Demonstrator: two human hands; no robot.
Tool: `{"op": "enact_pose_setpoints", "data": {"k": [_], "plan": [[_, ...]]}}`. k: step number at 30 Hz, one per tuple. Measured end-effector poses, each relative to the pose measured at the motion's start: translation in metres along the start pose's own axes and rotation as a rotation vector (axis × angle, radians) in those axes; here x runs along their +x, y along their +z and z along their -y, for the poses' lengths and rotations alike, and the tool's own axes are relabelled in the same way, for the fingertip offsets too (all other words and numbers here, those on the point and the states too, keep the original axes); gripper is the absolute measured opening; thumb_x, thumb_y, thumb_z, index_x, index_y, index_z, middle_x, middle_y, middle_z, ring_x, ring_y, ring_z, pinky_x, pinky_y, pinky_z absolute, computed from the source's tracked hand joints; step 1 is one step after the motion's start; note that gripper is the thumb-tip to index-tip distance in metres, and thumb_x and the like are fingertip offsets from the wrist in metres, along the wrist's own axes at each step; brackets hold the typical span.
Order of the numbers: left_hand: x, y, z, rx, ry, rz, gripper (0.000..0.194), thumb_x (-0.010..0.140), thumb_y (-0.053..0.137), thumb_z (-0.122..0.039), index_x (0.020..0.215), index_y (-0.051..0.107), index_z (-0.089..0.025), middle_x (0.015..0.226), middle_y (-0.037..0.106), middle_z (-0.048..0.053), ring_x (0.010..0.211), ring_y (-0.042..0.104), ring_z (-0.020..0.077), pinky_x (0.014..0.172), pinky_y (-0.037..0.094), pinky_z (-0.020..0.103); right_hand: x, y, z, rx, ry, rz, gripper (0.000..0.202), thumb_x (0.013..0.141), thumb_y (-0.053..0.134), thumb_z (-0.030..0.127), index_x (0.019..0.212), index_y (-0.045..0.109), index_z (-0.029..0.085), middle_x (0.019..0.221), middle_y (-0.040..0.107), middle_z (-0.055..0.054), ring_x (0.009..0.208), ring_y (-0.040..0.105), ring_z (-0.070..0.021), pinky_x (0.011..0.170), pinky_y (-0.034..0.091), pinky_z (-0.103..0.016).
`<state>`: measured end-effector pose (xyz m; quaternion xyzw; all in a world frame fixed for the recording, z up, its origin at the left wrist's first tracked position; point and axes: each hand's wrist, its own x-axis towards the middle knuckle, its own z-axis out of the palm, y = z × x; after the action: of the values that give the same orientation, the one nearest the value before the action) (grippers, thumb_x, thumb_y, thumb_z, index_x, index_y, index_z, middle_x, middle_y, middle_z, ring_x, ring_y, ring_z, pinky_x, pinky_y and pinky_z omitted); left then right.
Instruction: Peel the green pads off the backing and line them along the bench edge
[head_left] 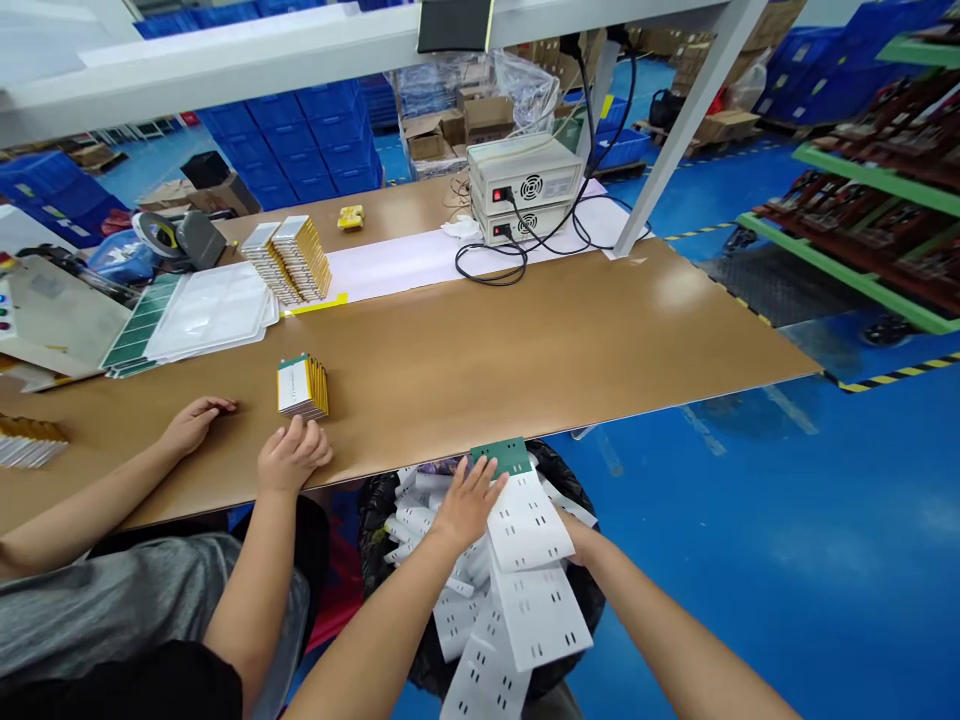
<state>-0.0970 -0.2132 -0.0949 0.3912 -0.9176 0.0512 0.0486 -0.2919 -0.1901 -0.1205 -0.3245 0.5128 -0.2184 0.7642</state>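
My left hand lies flat with fingers spread on a white paper strip, fingertips touching the green card at its 12 o'clock end. My right hand is mostly hidden under the strip at its 3 o'clock side; I cannot tell how its fingers stand. The strip hangs over a black bin full of like strips, just below the table edge. At 10 o'clock a co-worker's hands rest on the table beside a small stack of yellow-edged cards. At 12 o'clock, well apart, two grey boxes sit stacked, cables trailing.
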Motion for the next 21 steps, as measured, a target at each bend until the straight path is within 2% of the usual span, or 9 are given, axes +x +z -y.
{"op": "enact_pose_setpoints", "data": {"k": [3, 6, 8, 11, 15, 17, 21], "plan": [[-0.043, -0.003, -0.024, -0.039, 0.036, -0.083, 0.042, 0.075, 0.042, -0.026, 0.117, 0.049, -0.022, 0.122, 0.049, 0.007, 0.12, 0.034, 0.0228, 0.102, 0.02, 0.041, -0.02, 0.011, -0.012, -0.138, 0.09, 0.17, 0.03, 0.067, 0.058, 0.036, 0.087, 0.063, 0.014, 0.086, 0.065, -0.01, 0.078, 0.058, -0.0227, 0.077, 0.043, -0.039], [-0.078, -0.015, -0.044, -0.036, 0.003, -0.089, 0.053, 0.074, 0.043, -0.042, 0.123, 0.043, -0.023, 0.124, 0.047, 0.004, 0.124, 0.025, 0.0192, 0.101, 0.023, 0.032, -0.03, 0.032, -0.017, -0.193, -0.015, 0.307, 0.029, 0.065, 0.06, 0.034, 0.087, 0.064, 0.014, 0.088, 0.064, -0.009, 0.077, 0.056, -0.0217, 0.078, 0.042, -0.038], [-0.089, -0.027, -0.047, -0.01, -0.052, -0.093, 0.051, 0.076, 0.043, -0.038, 0.124, 0.042, -0.024, 0.126, 0.046, 0.003, 0.125, 0.023, 0.0187, 0.101, 0.025, 0.032, -0.029, 0.047, -0.015, -0.177, -0.079, 0.322, 0.03, 0.067, 0.057, 0.036, 0.086, 0.064, 0.014, 0.087, 0.065, -0.009, 0.074, 0.056, -0.0207, 0.077, 0.043, -0.038], [-0.09, -0.042, -0.037, 0.015, -0.14, -0.136, 0.044, 0.079, 0.039, -0.024, 0.122, 0.045, -0.021, 0.128, 0.044, 0.007, 0.123, 0.029, 0.0223, 0.102, 0.025, 0.038, -0.024, 0.063, -0.005, -0.17, -0.156, 0.299, 0.03, 0.069, 0.055, 0.038, 0.085, 0.064, 0.013, 0.083, 0.065, -0.008, 0.072, 0.056, -0.0199, 0.076, 0.043, -0.038], [-0.089, -0.052, -0.014, -0.027, -0.044, -0.19, 0.044, 0.079, 0.039, -0.014, 0.122, 0.043, -0.021, 0.128, 0.043, 0.008, 0.122, 0.032, 0.0237, 0.102, 0.022, 0.045, -0.02, 0.073, 0.012, -0.204, -0.244, 0.311, 0.024, 0.066, 0.06, 0.03, 0.083, 0.064, 0.015, 0.083, 0.065, -0.006, 0.073, 0.056, -0.0199, 0.073, 0.044, -0.036], [-0.088, -0.051, 0.0, -0.061, -0.003, -0.164, 0.045, 0.079, 0.041, -0.014, 0.123, 0.041, -0.024, 0.13, 0.042, 0.007, 0.124, 0.029, 0.0226, 0.101, 0.02, 0.047, -0.015, 0.08, 0.019, -0.158, -0.24, 0.26, 0.023, 0.063, 0.062, 0.027, 0.083, 0.064, 0.016, 0.083, 0.065, -0.005, 0.072, 0.057, -0.02, 0.071, 0.045, -0.035], [-0.083, -0.043, 0.03, -0.142, -0.023, -0.021, 0.041, 0.081, 0.044, -0.026, 0.121, 0.041, -0.034, 0.136, 0.032, 0.005, 0.126, 0.024, 0.023, 0.1, 0.021, 0.046, 0.004, 0.099, 0.019, 0.065, -0.163, 0.127, 0.028, 0.061, 0.061, 0.026, 0.088, 0.062, 0.017, 0.086, 0.065, -0.006, 0.075, 0.058, -0.0208, 0.073, 0.045, -0.035]]}}
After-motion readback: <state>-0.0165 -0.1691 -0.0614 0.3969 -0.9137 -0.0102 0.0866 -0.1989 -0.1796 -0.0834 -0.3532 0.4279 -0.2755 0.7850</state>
